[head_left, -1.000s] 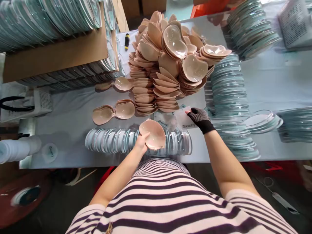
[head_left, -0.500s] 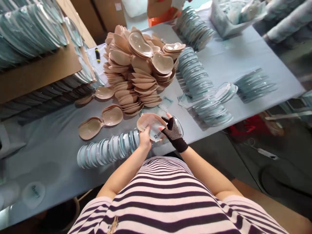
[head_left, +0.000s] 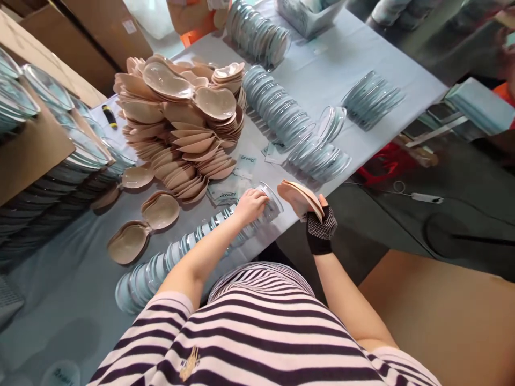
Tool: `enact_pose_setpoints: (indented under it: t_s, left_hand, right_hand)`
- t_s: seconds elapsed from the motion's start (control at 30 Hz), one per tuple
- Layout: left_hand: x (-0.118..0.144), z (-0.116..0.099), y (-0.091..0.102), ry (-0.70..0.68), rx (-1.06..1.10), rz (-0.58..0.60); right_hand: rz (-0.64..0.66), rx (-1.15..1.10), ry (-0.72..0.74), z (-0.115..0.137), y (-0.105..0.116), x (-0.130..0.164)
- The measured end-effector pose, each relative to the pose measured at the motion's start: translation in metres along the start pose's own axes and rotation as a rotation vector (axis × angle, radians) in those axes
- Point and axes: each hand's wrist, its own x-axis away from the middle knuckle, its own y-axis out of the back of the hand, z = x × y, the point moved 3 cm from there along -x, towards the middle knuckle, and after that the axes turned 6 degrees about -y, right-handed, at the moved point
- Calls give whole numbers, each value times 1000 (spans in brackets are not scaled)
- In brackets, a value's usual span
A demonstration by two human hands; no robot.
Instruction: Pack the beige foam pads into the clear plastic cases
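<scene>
My right hand, in a black fingerless glove, grips a beige stick-on bra, its cups folded together, just off the table's front edge. Bare and with its fingers curled, my left hand is closed on a clear plastic case at the right end of a row of such cases. My fingertips partly hide that case. Printed clear film sheets lie just behind my left hand.
Beyond my hands a big heap of beige bra cups is piled up. More clear cases stand in rows to its right. Loose cups lie at left, near cardboard boxes of cases. A yellow-black cutter lies behind.
The bra, flat between both hands before, is now folded in my right hand, which has moved right. My left hand has let go of it and reached the row of cases. The view has turned right.
</scene>
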Motion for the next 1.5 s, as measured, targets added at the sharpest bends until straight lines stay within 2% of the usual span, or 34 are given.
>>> enact_pose_setpoints:
  t_s: [0.1,0.23,0.37,0.5,0.6,0.73,0.87,1.0,1.13,1.33,1.5]
  left_hand:
    - [-1,2,-4,-80,-59,11]
    - [3,-1,-10,-78,-189,114]
    - [-2,-3,-18,-87,-398,187]
    - [-9,-6,-25,-112,-436,193]
    - [-16,-4,-26,-123,-412,223]
    - [-26,3,-25,-146,-350,319]
    - [-27,6,-22,-165,-320,300]
    - [-22,6,-20,-182,-296,239]
    - [-19,6,-18,-159,-272,188]
    - [-20,9,-21,26,-129,127]
    - [-24,8,-24,132,-157,113]
  right_hand:
    - [28,62,-87,-17,0,17]
    - [48,11,-142,-26,-10,34]
    - [29,0,-77,-29,-17,41]
    - [39,77,-3,-25,-22,49]
    - [115,177,29,-22,-26,56]
    - [280,307,150,-23,-32,71]
    - [354,392,182,-27,-40,80]
    - [331,431,139,-29,-47,73]
    - [299,448,75,-27,-43,67]
    - [451,531,131,0,-47,62]
    - [549,476,197,20,-76,17]
